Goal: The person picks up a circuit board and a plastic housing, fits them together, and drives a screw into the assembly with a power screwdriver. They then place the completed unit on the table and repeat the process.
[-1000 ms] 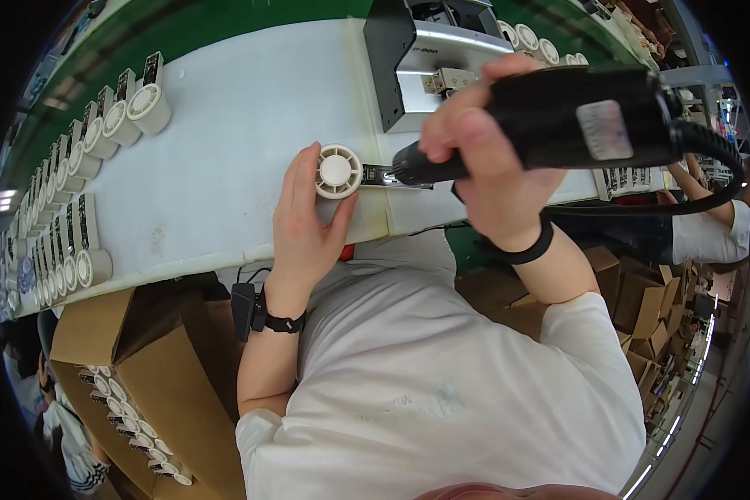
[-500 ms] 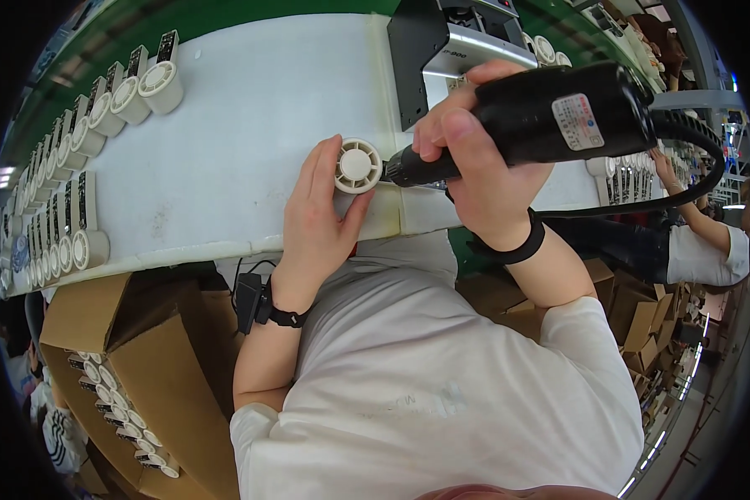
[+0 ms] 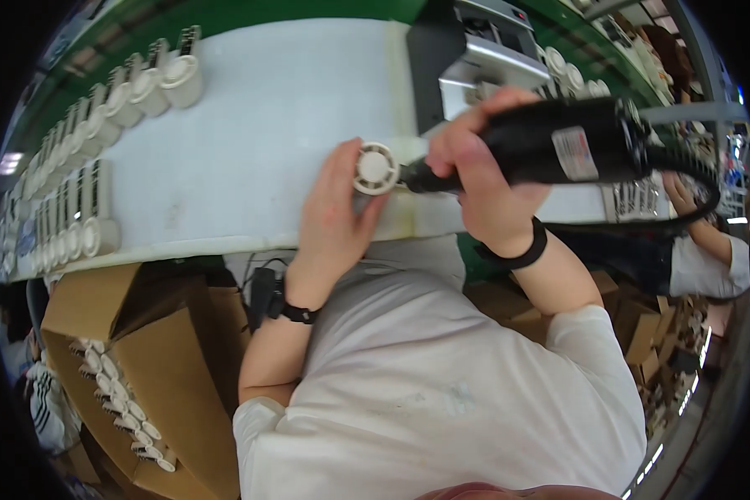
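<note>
My left hand grips a round cream plastic part with a slotted, wheel-like face, thumb and fingers on opposite sides of it. Over the table's front half, my right hand is wrapped round a black electric screwdriver, whose cord curls down from its rear end. The screwdriver lies nearly level, its tip pointing left at the right side of the round part. Blur hides whether the tip touches it.
Rows of similar cream parts line the white tabletop at left. A dark grey machine stands at the back, with more parts to its right. An open carton holding parts sits below left. Another person's arm shows at far right.
The whole view has shifted, so most things appear slightly right and lower. Both hands keep their holds on the round part and the screwdriver, and the picture is more blurred.
</note>
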Available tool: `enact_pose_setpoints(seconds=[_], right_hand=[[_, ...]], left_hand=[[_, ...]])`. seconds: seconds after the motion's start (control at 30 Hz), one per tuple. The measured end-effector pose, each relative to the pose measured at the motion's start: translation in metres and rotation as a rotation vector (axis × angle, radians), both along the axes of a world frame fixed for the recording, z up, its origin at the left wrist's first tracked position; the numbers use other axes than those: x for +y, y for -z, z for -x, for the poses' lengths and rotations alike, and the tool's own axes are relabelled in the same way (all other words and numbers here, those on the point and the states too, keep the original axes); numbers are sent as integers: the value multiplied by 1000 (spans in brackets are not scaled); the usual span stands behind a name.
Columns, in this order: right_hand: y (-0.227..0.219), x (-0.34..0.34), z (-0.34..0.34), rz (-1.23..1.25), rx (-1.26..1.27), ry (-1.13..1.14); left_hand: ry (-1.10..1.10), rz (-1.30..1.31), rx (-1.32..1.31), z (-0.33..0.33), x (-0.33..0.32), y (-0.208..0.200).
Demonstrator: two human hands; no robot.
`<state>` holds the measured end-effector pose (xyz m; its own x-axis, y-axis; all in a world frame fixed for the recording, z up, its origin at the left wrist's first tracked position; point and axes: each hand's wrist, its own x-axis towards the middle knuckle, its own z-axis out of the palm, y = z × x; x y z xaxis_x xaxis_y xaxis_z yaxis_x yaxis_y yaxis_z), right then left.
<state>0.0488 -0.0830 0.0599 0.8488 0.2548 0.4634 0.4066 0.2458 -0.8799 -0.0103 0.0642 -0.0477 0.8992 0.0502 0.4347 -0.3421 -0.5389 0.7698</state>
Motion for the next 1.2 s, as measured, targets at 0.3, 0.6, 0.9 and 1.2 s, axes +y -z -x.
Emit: enact_pose_setpoints(seconds=[0.3,0.6,0.9,1.2], right_hand=[[11,-2,10,-55,-7,19],[5,-6,8,-23,53,58],[-4,-59,41,-359,119,7],[51,-43,62,-262,463,162]], left_hand=[[12,55,6,7,-3,-9],[44,-19,83,12,11,-31],[-143,-151,47,63,94,-22],[-892,-397,-104,81,175,-11]])
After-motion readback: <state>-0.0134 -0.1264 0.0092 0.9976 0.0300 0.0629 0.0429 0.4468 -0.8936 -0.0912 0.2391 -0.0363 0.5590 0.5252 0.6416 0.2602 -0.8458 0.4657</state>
